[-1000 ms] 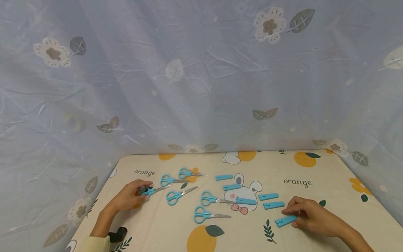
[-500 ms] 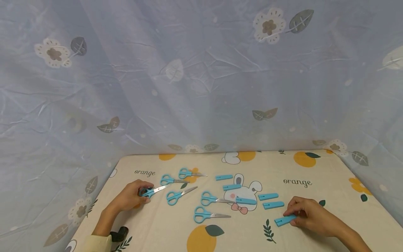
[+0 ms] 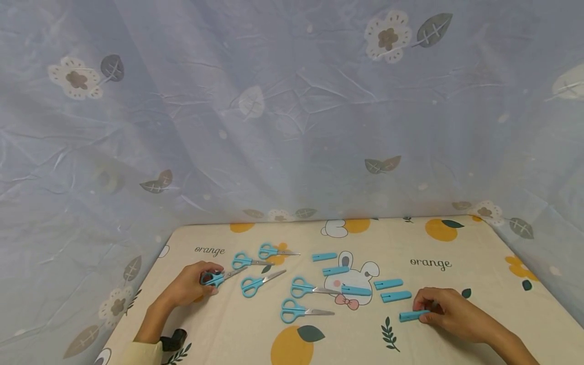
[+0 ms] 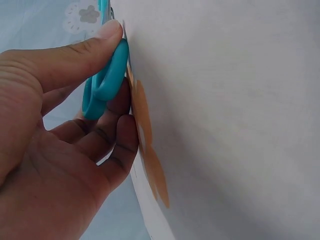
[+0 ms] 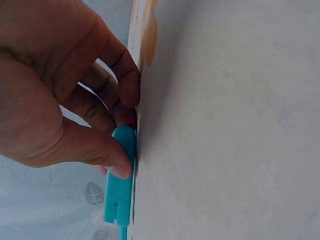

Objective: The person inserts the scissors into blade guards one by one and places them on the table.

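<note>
My left hand [image 3: 189, 284] pinches a pair of blue-handled scissors [image 3: 213, 279] by the handles, thumb on the near side, blades pointing right. In the left wrist view the blue handle loop [image 4: 111, 75] shows under the thumb. At the right, my right hand [image 3: 451, 312] grips a blue scissor cover [image 3: 409, 316] between thumb and fingers. Close up in the right wrist view, the slotted end of that cover [image 5: 117, 200] points away from the palm. Just left of the left hand's scissors' tips lie other scissors [image 3: 250, 287] with bare blades.
Scissors [image 3: 244, 260], [image 3: 269, 251] lie behind. Two pairs, one scissors [image 3: 294, 311] in front, lie mid-table. Several blue covers [image 3: 396, 296] are spread toward the right, one cover [image 3: 357, 291] at a scissors' tip. A patterned cloth [image 3: 219, 324] covers the table; a curtain [image 3: 292, 126] hangs behind.
The cover in my right hand has turned slightly, its slotted face tilting away from the head view. The left hand's scissors have shifted slightly left and their blades look rolled.
</note>
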Motion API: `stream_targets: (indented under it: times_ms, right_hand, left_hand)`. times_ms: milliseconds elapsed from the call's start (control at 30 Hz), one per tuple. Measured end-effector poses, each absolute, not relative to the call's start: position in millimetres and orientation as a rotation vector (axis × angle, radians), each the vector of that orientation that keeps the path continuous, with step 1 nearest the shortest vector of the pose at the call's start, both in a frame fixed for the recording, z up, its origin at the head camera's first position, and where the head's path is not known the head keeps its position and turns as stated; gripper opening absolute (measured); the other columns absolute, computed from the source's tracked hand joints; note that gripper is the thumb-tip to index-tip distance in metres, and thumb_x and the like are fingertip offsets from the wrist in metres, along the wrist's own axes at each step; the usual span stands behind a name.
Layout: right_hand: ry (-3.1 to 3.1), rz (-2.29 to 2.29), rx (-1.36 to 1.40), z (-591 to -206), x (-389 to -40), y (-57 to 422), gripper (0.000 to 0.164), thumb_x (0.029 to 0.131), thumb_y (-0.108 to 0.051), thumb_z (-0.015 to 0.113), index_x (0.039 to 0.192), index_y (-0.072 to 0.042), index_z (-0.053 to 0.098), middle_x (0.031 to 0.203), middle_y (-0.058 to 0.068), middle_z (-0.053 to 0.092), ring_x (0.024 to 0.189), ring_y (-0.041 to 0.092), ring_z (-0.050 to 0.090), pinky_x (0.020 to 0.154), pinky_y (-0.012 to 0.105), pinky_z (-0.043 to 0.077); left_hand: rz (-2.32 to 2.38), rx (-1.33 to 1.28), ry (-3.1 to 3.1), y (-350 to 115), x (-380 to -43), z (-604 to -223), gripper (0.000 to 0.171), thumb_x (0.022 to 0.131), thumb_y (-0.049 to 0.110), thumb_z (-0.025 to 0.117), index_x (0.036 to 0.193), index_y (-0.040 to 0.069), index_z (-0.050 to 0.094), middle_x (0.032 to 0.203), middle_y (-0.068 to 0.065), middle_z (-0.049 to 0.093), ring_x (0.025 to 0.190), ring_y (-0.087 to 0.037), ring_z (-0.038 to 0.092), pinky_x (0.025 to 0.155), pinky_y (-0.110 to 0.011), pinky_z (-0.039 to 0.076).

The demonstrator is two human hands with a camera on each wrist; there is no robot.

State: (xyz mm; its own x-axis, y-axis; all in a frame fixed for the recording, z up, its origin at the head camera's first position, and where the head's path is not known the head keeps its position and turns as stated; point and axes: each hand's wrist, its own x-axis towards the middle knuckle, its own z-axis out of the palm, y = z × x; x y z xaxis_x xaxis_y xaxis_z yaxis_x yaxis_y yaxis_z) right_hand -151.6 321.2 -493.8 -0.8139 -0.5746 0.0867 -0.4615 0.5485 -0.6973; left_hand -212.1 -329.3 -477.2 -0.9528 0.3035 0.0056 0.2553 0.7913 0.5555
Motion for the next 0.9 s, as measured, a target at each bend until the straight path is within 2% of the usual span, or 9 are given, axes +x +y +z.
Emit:
stream_targets:
  times_ms: [167,300,467,667,900]
  right_hand:
    - [2.624,-1.099,-0.818,-490.7,-149.3,321.6,0.01,0.099,-0.015,0.075,0.102,-0.021,0.068,0.094,-0.012,0.069,0.079,-0.002,0.058,0.064,0.02,0.046]
    - [2.62,-1.1,-0.786,-488.6,-147.5,323.5,0.008,0.101,-0.014,0.074,0.104,-0.019,0.068,0.096,-0.011,0.07,0.08,-0.002,0.06,0.064,0.02,0.048]
    - [2.636,-1.11,-0.779,-486.3,-146.3,325.3,0.009,0.101,-0.014,0.074,0.106,-0.019,0.069,0.098,-0.009,0.072,0.083,-0.001,0.065,0.065,0.022,0.053]
    - [2.617,-1.104,-0.692,-485.7,-148.7,328.9,0.011,0.101,-0.018,0.075,0.111,-0.017,0.074,0.101,-0.009,0.075,0.085,-0.002,0.064,0.069,0.022,0.055]
    - [2.58,-1.105,-0.61,-485.8,-153.4,335.5,0.02,0.101,-0.018,0.075,0.119,-0.014,0.08,0.116,0.003,0.079,0.092,-0.005,0.063,0.075,0.02,0.057]
  left_hand:
    - [0.845,0.451,2.915,-330.0,-211.8,-478.1,0.053,0.083,0.008,0.092,0.133,0.01,0.073,0.12,-0.009,0.077,0.1,-0.016,0.066,0.084,-0.033,0.057]
    - [0.847,0.423,2.932,-329.1,-210.8,-477.4,0.051,0.083,0.009,0.092,0.131,0.009,0.074,0.115,-0.007,0.077,0.091,-0.014,0.059,0.079,-0.029,0.053]
    - [0.884,0.39,2.952,-328.4,-207.7,-476.2,0.042,0.085,0.011,0.09,0.125,0.007,0.077,0.116,-0.007,0.08,0.093,-0.013,0.065,0.08,-0.029,0.056]
    - [0.969,0.342,2.956,-333.5,-206.8,-477.0,0.029,0.089,0.014,0.088,0.116,0.009,0.08,0.1,0.0,0.078,0.083,-0.009,0.062,0.073,-0.024,0.054]
    - [1.311,0.256,2.711,-340.1,-205.5,-476.6,0.033,0.098,0.012,0.078,0.126,-0.004,0.071,0.094,-0.011,0.076,0.075,-0.015,0.073,0.063,-0.028,0.062]
